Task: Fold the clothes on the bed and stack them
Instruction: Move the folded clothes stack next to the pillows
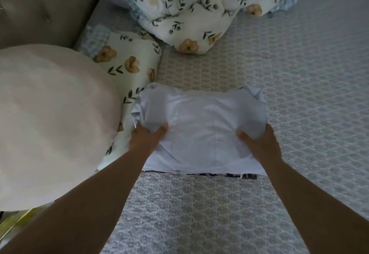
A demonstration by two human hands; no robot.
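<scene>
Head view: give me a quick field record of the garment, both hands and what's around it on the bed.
garment: pale blue-white folded cloth garment, lying on the bed
left hand: gripping the garment's left edge
right hand: gripping the garment's right edge
under garment: dark patterned edge, item unclear
left of garment: floral-print pillow
far side: bunched floral-print duvet
surface: grey lattice-patterned bedspread

Dark garment under white shirt — only an edge visible.
</scene>
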